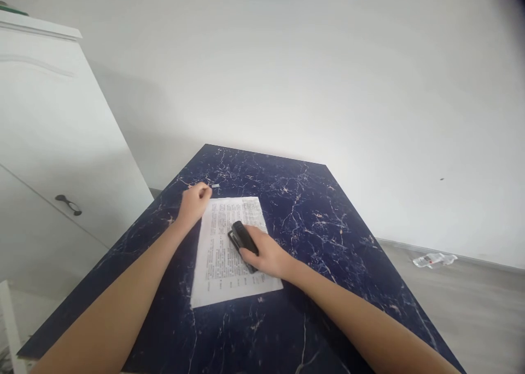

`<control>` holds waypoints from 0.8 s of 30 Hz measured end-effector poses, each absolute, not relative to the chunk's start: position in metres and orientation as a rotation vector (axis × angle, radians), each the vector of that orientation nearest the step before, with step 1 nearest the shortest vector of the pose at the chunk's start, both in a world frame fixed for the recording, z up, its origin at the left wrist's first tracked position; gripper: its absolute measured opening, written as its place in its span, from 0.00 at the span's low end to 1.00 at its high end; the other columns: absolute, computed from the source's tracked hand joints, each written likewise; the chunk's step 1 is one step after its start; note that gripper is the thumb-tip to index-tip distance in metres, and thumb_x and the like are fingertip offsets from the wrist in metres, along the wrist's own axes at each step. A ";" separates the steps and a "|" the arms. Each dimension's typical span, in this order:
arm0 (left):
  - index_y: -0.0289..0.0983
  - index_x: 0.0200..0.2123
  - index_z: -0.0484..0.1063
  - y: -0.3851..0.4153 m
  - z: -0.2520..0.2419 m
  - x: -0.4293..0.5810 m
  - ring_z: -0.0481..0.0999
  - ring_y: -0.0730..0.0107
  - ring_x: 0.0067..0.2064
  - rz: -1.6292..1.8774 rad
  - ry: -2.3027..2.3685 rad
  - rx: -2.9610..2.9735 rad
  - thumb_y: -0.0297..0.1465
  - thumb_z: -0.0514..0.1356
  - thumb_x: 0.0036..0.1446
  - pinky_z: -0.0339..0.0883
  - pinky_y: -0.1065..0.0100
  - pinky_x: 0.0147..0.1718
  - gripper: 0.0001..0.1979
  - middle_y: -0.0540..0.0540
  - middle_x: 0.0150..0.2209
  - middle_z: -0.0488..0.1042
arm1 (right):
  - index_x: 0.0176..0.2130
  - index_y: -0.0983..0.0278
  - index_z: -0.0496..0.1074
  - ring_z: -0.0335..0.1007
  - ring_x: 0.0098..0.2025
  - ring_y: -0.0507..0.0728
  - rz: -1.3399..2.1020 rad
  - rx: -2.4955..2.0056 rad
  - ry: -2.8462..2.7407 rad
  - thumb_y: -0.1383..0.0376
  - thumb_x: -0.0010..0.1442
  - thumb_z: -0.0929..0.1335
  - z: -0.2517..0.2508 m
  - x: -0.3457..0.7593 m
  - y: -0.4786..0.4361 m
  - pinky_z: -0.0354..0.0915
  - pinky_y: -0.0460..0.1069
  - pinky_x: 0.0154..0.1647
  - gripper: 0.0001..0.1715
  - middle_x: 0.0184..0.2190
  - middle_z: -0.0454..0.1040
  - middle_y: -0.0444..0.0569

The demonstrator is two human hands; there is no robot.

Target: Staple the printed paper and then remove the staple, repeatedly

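Observation:
My right hand (pixel 266 251) is wrapped round a black stapler (pixel 245 238), which it holds over the printed sheet of paper (pixel 217 292). The paper lies on the dark blue marbled table. At the paper's far left corner is my left hand (pixel 196 202), its fingers curled together in a pinch. Just past those fingertips shows a small silvery strip (pixel 215 186), which looks like a strip of staples. I cannot tell whether the fingers grip this strip or it lies on the table beside them.
The table (pixel 311 221) narrows away from me toward a white wall (pixel 287 79). On the left stands a white cabinet (pixel 61 128) with a dark handle (pixel 68 205). A clear plastic bottle or wrapper (pixel 435 260) lies on the floor at the right.

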State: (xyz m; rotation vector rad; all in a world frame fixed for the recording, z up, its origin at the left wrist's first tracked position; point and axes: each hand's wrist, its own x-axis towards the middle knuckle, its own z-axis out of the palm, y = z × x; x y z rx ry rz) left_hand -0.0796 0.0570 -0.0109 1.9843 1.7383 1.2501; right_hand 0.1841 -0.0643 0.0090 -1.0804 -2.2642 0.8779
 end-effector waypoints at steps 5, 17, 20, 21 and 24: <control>0.42 0.45 0.79 0.037 -0.012 -0.043 0.76 0.59 0.44 0.612 1.080 2.491 0.41 0.55 0.69 0.66 0.60 0.46 0.14 0.44 0.44 0.80 | 0.47 0.62 0.67 0.68 0.36 0.56 0.922 -1.115 -2.319 0.64 0.66 0.66 0.019 0.238 -0.074 0.64 0.51 0.36 0.09 0.38 0.73 0.47; 0.51 0.61 0.75 0.050 -0.032 -0.026 0.65 0.55 0.69 0.451 0.975 2.474 0.38 0.54 0.71 0.61 0.51 0.66 0.19 0.51 0.67 0.69 | 0.56 0.58 0.74 0.80 0.47 0.60 0.550 -1.175 -1.999 0.68 0.66 0.67 0.004 0.253 -0.071 0.74 0.54 0.46 0.19 0.49 0.81 0.51; 0.51 0.59 0.76 0.053 -0.034 -0.023 0.67 0.57 0.68 0.495 0.980 2.468 0.33 0.52 0.71 0.61 0.51 0.67 0.19 0.52 0.65 0.71 | 0.55 0.59 0.75 0.79 0.49 0.61 0.555 -1.116 -2.039 0.69 0.65 0.67 0.003 0.253 -0.050 0.74 0.56 0.51 0.19 0.49 0.82 0.51; 0.50 0.58 0.77 0.053 -0.034 -0.023 0.68 0.58 0.67 0.505 0.958 2.464 0.31 0.52 0.71 0.61 0.51 0.67 0.20 0.52 0.65 0.72 | 0.55 0.59 0.75 0.79 0.50 0.61 0.570 -1.104 -2.050 0.69 0.65 0.67 0.003 0.252 -0.045 0.74 0.56 0.52 0.19 0.49 0.82 0.51; 0.47 0.54 0.80 0.055 -0.031 -0.024 0.69 0.57 0.67 0.561 0.948 2.490 0.27 0.50 0.69 0.62 0.50 0.66 0.21 0.49 0.63 0.74 | 0.55 0.58 0.76 0.79 0.51 0.61 0.640 -1.069 -2.054 0.68 0.66 0.68 0.003 0.245 -0.036 0.73 0.57 0.53 0.19 0.50 0.81 0.51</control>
